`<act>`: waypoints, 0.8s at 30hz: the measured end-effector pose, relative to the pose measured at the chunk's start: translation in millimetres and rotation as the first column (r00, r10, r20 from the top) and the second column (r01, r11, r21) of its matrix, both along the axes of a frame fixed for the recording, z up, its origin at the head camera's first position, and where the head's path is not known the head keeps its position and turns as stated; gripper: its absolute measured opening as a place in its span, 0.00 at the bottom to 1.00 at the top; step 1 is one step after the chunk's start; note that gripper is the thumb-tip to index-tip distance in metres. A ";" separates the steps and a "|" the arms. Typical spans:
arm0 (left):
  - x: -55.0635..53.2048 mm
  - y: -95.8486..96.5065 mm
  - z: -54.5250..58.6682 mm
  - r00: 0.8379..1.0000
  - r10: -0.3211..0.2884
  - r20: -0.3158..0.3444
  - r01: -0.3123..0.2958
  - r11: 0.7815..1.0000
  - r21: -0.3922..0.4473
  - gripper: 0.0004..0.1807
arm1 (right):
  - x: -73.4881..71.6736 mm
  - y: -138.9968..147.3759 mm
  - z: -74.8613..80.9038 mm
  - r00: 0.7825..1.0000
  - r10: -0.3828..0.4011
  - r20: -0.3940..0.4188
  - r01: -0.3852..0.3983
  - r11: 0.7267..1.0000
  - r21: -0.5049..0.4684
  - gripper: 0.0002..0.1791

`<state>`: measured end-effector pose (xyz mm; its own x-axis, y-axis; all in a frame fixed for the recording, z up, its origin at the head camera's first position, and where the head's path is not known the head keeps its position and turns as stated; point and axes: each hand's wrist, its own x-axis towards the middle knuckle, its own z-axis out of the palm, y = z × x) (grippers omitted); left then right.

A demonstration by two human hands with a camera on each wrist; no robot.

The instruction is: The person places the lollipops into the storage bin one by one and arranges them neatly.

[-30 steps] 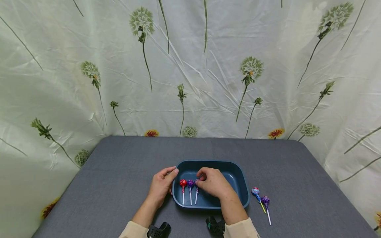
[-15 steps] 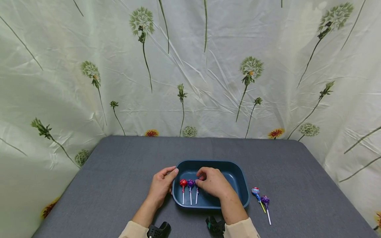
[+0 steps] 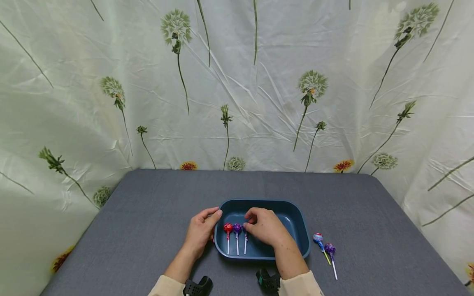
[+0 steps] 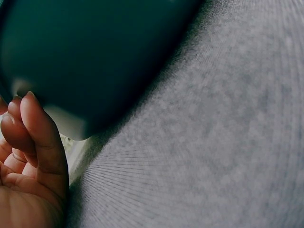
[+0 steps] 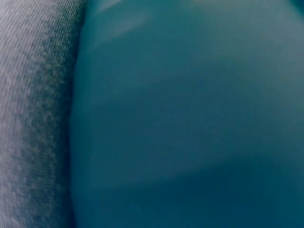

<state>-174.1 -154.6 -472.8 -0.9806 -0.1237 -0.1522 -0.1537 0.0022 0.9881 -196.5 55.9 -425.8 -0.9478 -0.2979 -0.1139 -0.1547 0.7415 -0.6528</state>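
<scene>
A blue rectangular tray (image 3: 272, 258) sits near the front of the table. My left hand (image 3: 198, 232) holds its left rim, thumb on top; in the left wrist view that hand's fingers (image 4: 40, 126) touch the tray's outer side (image 4: 99, 52). Inside the tray, a red lollipop (image 3: 228, 228) and a purple lollipop (image 3: 237, 229) lie side by side, sticks toward me. Beside them my right hand (image 3: 267, 227) pinches a third lollipop (image 3: 245, 238), its head mostly hidden by the fingers. The right wrist view holds only the tray wall (image 5: 166, 118) and grey cloth.
To the right of the tray, a blue lollipop (image 3: 318, 238) with a yellow stick and another purple lollipop (image 3: 330, 249) lie on the grey tabletop (image 3: 166, 197). A flower-printed white curtain (image 3: 259, 102) stands behind and around the table.
The third lollipop's stick has swung slightly to the right and its wrapper has turned a little in the right hand's fingers. The left hand and the tray stay put.
</scene>
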 end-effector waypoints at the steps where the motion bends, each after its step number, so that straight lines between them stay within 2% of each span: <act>1: 0.1 0.2 0.0 1.000 0.001 -0.002 -0.001 1.000 -0.002 0.25 | 0.0 0.1 0.1 1.000 -0.002 -0.009 0.002 1.000 -0.002 0.09; 7: 0.0 0.0 -0.8 1.000 0.002 -0.003 -0.002 1.000 -0.001 0.27 | 1.0 1.2 4.1 0.997 -0.037 -0.072 0.033 0.998 -0.051 0.09; 14: -0.2 -0.3 -1.1 1.000 0.000 -0.001 0.000 1.000 0.009 0.26 | 9.4 11.7 26.8 0.985 -0.105 -0.136 0.088 0.988 -0.124 0.10; 19: 0.4 1.2 -0.8 1.000 -0.002 -0.008 0.002 1.000 0.014 0.25 | 17.9 35.7 47.9 0.964 -0.181 -0.193 0.155 0.978 -0.138 0.11; 24: 0.4 0.9 0.3 1.000 0.008 -0.021 -0.007 1.000 0.026 0.25 | 26.2 71.1 63.6 0.962 -0.208 -0.175 0.193 0.976 -0.100 0.15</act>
